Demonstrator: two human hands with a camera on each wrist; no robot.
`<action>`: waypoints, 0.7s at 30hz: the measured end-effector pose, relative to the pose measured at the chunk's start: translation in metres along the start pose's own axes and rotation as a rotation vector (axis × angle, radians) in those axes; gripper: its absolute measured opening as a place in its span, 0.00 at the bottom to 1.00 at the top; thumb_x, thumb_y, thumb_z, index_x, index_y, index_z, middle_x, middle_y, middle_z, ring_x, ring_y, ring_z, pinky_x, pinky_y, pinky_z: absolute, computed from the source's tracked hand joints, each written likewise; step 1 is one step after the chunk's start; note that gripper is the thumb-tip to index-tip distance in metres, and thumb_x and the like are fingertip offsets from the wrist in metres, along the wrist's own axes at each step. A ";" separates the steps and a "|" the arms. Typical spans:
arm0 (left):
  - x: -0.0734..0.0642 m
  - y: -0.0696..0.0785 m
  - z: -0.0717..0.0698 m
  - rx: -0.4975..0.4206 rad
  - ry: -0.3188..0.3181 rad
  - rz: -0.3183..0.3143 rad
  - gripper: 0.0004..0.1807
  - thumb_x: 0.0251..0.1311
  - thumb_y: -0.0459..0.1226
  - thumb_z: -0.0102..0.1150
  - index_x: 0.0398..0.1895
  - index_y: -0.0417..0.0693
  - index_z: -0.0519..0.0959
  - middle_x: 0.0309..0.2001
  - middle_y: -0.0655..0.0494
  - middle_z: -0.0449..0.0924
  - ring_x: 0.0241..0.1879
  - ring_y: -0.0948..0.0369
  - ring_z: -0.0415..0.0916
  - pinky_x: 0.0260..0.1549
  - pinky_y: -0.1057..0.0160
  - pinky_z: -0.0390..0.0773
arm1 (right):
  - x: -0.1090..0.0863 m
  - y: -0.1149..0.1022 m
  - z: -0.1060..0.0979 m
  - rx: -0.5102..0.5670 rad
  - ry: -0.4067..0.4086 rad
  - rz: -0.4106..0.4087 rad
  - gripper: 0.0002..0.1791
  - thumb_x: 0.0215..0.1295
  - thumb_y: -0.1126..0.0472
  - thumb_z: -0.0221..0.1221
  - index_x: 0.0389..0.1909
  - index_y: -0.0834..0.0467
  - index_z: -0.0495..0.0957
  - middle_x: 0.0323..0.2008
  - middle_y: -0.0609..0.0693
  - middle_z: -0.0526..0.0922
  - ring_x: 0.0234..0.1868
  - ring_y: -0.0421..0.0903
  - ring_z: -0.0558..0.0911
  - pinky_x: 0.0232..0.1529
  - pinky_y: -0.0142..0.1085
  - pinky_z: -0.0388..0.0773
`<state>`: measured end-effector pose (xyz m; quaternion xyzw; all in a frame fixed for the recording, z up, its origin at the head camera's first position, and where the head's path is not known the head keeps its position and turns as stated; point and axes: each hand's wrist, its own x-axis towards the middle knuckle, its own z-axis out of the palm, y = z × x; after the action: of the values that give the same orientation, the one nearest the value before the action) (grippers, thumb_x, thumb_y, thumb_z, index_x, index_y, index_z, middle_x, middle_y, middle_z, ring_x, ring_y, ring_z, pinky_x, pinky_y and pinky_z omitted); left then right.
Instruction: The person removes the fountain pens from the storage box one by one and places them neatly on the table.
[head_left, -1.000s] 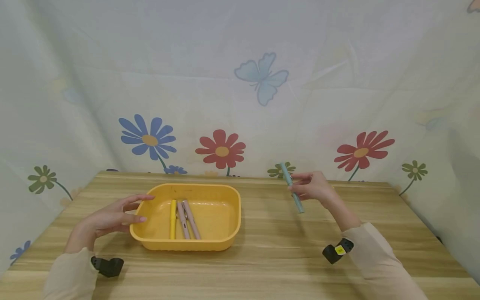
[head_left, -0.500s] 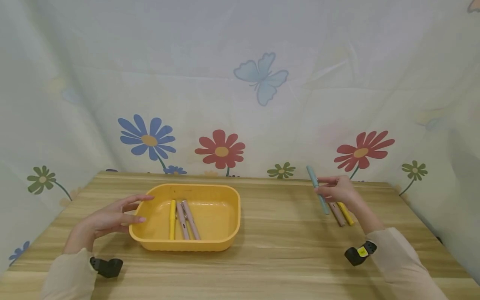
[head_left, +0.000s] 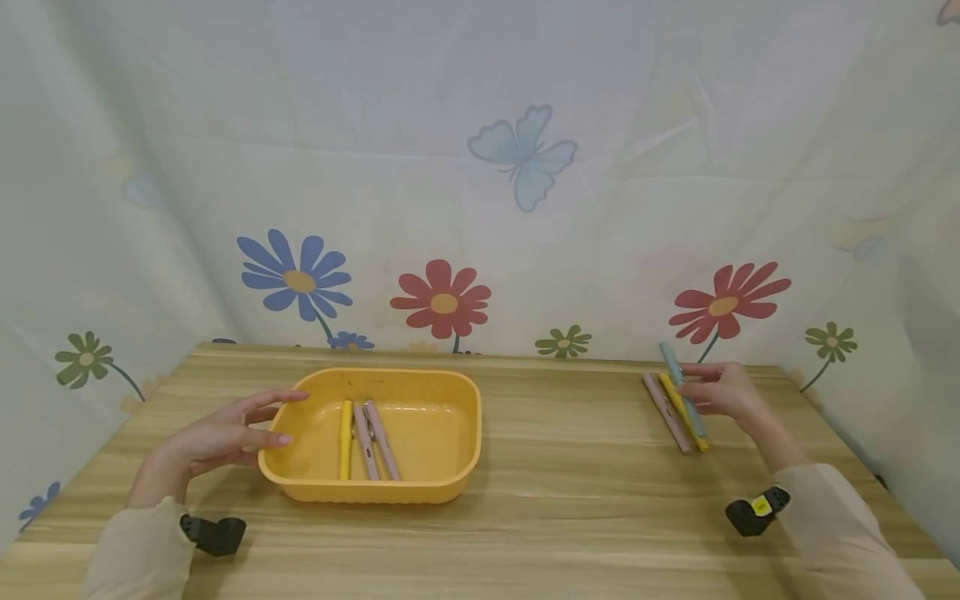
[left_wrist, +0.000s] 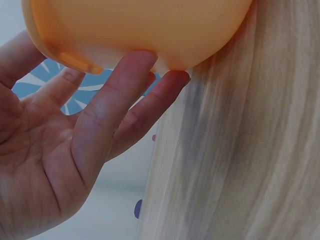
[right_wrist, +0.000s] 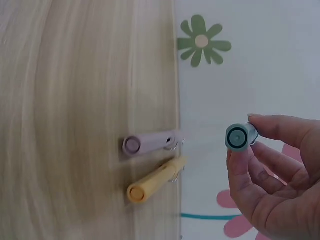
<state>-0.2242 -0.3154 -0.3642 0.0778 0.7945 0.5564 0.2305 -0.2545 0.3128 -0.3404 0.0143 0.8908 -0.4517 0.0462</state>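
Note:
My left hand (head_left: pixel 225 433) holds the left rim of a yellow plastic tray (head_left: pixel 463 467), thumb and a finger reaching over its edge. In the left wrist view other fingertips touch the tray's outer wall (left_wrist: pixel 145 30). Inside lie a yellow pen (head_left: pixel 346 442) and two mauve pens, one (head_left: pixel 366 446) beside the other (head_left: pixel 383 442). Far to the right, my right hand (head_left: pixel 723 392) pinches a teal pen (head_left: pixel 669 358) between thumb and fingers, above the table. Below and left of it a mauve pen (head_left: pixel 664 412) and a yellow pen (right_wrist: pixel 155 181) lie side by side.
The wooden table (head_left: pixel 555 517) runs back to a pale curtain (head_left: pixel 420 150) printed with flowers and a butterfly. Its far edge passes close behind the pens on the right. A small black camera sits on each wrist, the right one (head_left: pixel 753 510) with a yellow label.
My right hand has carried the teal pen rightward and a little down, over to the pens on the table, which have come into view. The left hand and tray stay put.

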 end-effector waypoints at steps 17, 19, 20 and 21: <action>0.003 0.002 -0.002 0.003 -0.006 0.000 0.38 0.57 0.35 0.57 0.69 0.43 0.49 0.68 0.30 0.32 0.62 0.34 0.51 0.43 0.47 0.77 | 0.018 0.039 -0.017 -0.063 0.038 0.068 0.32 0.57 0.61 0.60 0.58 0.74 0.63 0.41 0.61 0.79 0.30 0.39 0.77 0.35 0.39 0.81; 0.003 0.000 -0.001 0.003 -0.006 0.000 0.38 0.57 0.35 0.57 0.69 0.43 0.50 0.68 0.30 0.32 0.63 0.33 0.46 0.43 0.47 0.77 | 0.021 0.046 -0.017 -0.087 0.039 0.070 0.31 0.57 0.60 0.60 0.57 0.74 0.64 0.42 0.63 0.78 0.31 0.41 0.76 0.34 0.38 0.81; 0.004 -0.001 -0.001 0.002 -0.007 -0.001 0.38 0.57 0.35 0.57 0.69 0.43 0.50 0.68 0.30 0.32 0.63 0.33 0.45 0.43 0.47 0.77 | 0.022 0.049 -0.017 -0.104 0.040 0.073 0.31 0.57 0.60 0.60 0.57 0.74 0.65 0.42 0.64 0.77 0.31 0.43 0.75 0.33 0.38 0.80; 0.004 -0.002 -0.001 0.002 -0.008 -0.001 0.39 0.57 0.35 0.57 0.69 0.43 0.50 0.68 0.30 0.32 0.63 0.32 0.45 0.42 0.47 0.77 | 0.023 0.052 -0.017 -0.117 0.039 0.077 0.31 0.57 0.60 0.59 0.57 0.74 0.65 0.42 0.64 0.77 0.32 0.44 0.75 0.33 0.38 0.80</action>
<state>-0.2277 -0.3152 -0.3670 0.0798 0.7941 0.5551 0.2342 -0.2746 0.3573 -0.3744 0.0546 0.9153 -0.3964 0.0472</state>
